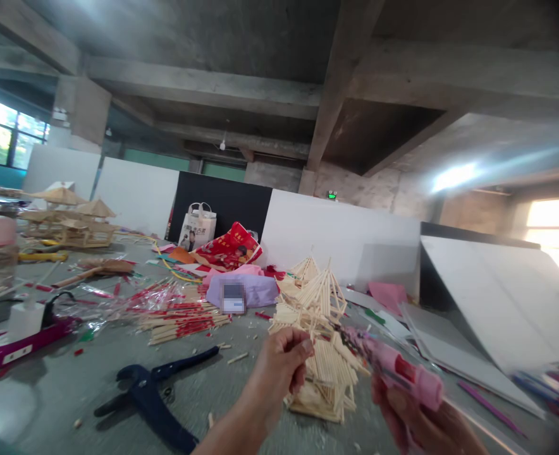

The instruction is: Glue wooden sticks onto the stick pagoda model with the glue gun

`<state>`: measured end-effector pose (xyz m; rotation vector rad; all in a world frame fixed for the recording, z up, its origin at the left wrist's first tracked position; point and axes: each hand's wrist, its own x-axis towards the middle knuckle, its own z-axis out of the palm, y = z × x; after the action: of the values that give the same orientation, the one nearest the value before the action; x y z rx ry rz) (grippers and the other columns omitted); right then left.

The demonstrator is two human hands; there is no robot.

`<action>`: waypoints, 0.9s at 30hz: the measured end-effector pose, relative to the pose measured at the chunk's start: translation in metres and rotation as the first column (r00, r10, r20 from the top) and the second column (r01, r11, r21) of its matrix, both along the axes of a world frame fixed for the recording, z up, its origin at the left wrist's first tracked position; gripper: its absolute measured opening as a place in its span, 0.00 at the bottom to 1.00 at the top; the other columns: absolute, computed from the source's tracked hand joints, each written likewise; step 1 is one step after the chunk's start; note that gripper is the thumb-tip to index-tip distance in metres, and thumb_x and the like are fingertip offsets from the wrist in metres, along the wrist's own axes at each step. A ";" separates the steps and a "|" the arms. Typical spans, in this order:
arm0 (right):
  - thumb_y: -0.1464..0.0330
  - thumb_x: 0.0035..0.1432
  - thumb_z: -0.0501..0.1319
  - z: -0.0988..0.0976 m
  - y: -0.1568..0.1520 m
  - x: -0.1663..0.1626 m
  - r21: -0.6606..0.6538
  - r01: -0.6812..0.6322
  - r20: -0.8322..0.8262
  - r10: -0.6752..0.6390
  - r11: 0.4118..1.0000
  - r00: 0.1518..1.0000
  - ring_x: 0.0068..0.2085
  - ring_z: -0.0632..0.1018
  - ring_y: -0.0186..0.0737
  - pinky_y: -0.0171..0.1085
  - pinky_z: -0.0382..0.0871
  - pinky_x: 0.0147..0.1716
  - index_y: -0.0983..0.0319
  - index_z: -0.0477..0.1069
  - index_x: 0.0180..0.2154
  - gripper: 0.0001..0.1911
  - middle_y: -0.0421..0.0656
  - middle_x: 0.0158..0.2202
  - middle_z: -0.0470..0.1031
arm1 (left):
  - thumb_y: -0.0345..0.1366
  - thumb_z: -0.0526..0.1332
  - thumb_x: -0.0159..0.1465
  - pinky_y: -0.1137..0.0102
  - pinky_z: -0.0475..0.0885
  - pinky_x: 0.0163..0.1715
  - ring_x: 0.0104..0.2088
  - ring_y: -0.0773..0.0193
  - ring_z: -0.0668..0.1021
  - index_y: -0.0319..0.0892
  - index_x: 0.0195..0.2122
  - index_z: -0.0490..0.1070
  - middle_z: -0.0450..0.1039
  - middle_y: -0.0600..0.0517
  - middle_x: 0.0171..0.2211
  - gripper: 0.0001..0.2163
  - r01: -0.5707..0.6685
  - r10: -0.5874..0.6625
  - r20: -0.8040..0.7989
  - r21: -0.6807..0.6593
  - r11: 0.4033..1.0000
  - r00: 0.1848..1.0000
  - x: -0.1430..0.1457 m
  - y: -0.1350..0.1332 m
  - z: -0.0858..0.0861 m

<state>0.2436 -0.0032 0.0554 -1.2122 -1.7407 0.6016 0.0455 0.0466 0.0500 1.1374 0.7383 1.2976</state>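
With the left hand [279,361] pinching the chopstick pagoda model [318,341] at lower centre of the frame, and the right hand [419,417] gripping a pink glue gun [393,370], keep the nozzle steady against the sticks.

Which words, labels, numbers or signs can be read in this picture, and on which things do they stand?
No text can be read for certain.
White shopping bag: dark print, too small to read.
Red printed bag: yellow markings, too blurred to read.
Label on the purple pouch: blurred out.
Green lit sign on the far wall: too small to read.
White sticker on the magenta tool: unreadable.
Pink glue gun in the right hand: no lettering shows.
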 end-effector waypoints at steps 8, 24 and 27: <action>0.48 0.54 0.49 0.010 0.048 -0.003 -0.002 -0.047 0.045 0.047 0.999 0.998 0.15 0.62 0.30 0.32 0.52 0.16 0.62 0.63 0.25 0.24 0.35 0.13 0.60 | 0.45 0.61 0.50 0.79 0.48 0.11 0.11 0.78 0.55 0.41 0.23 0.60 0.56 0.63 0.10 0.14 -0.030 0.030 -0.002 -0.015 0.999 1.000 -0.010 0.002 -0.007; 0.46 0.52 0.48 0.011 0.065 -0.006 -0.005 0.065 0.167 -0.064 0.998 0.984 0.15 0.63 0.32 0.34 0.54 0.17 0.61 0.62 0.21 0.26 0.35 0.11 0.61 | 0.43 0.62 0.50 0.79 0.48 0.10 0.12 0.79 0.57 0.40 0.25 0.61 0.59 0.61 0.16 0.13 -0.042 0.043 0.086 -0.024 0.999 0.995 -0.024 0.004 -0.020; 0.45 0.51 0.49 0.012 0.064 -0.008 -0.007 0.074 0.163 -0.072 0.997 0.984 0.15 0.64 0.32 0.34 0.55 0.17 0.61 0.61 0.20 0.26 0.36 0.11 0.60 | 0.43 0.61 0.51 0.79 0.48 0.10 0.12 0.80 0.57 0.39 0.25 0.61 0.59 0.61 0.17 0.13 -0.045 0.047 0.076 -0.024 0.999 0.996 -0.025 0.004 -0.020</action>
<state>0.2361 0.0612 0.0670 -1.3600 -1.8203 0.4820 0.0209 0.0504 0.0299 1.0518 0.7244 1.3611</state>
